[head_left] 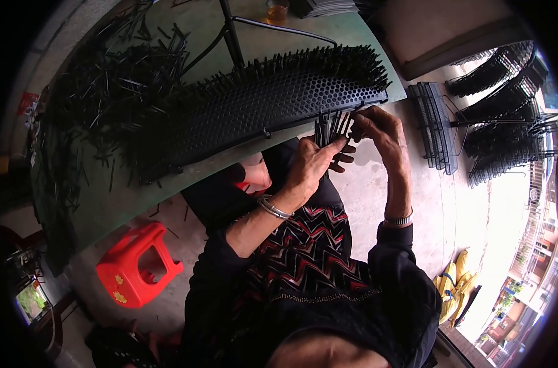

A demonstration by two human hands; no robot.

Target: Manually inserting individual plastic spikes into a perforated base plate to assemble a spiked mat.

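A long, curved black panel (273,101) full of small holes lies along the front of the table. Rows of short black sticks (319,64) stand up along its far side. Just below its right end, my left hand (310,164) is closed round a bundle of thin black strips (325,130), their tops fanned upward. My right hand (386,130) is beside that bundle, close to the panel's right corner. Its thumb and forefinger are pinched together, and whatever is between them is too small to make out.
Loose black strips (116,83) heap on the green table (101,214) at left. Behind the panel rises a black metal frame (230,37), with a glass of amber liquid (277,11) beyond. A red stool (141,264) stands lower left; more black racks (435,126) stand at right.
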